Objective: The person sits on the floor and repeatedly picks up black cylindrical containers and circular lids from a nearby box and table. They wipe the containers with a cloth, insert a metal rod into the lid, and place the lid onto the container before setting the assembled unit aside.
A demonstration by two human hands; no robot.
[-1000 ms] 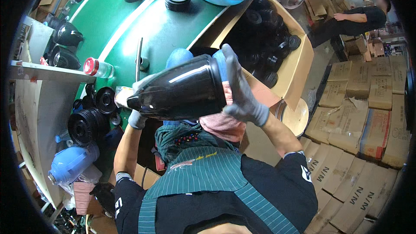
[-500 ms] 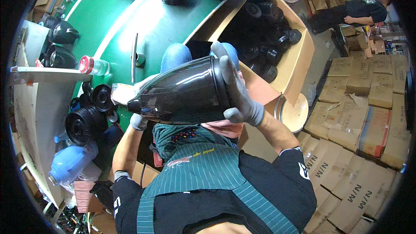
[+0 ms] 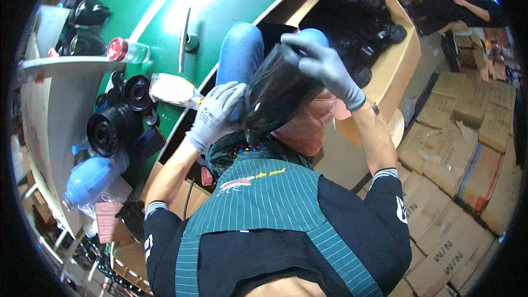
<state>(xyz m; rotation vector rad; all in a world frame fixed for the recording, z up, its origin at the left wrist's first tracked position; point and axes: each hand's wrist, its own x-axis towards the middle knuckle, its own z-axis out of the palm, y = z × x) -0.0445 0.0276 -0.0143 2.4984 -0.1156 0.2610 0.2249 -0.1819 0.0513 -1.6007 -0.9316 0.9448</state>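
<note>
A glossy black tapered plastic shell (image 3: 280, 96) is held slanted above my lap, narrow end toward my apron and wide end away from me. It is partly smeared by motion. My gloved left hand (image 3: 217, 114) grips its left side with curled fingers. At the wide end, my gloved right hand (image 3: 327, 69) has its fingers hooked over the rim. Beyond my left hand, a white packet (image 3: 173, 89) lies on the green table (image 3: 165, 27). A pink cloth (image 3: 308, 126) rests over my right leg, below the shell.
An open carton (image 3: 406, 69) of black parts stands at the right. Black round lids (image 3: 104, 132), a red-capped jar (image 3: 127, 50) and a metal rod on a stand (image 3: 184, 41) are on the left. A blue translucent container (image 3: 93, 181) sits nearer. Stacked cartons (image 3: 445, 187) and another person (image 3: 462, 11) are to the right.
The shell has swung from nearly level to slanting, with its narrow end now toward me. My left hand has come from beneath it to its left side. The view has shifted.
</note>
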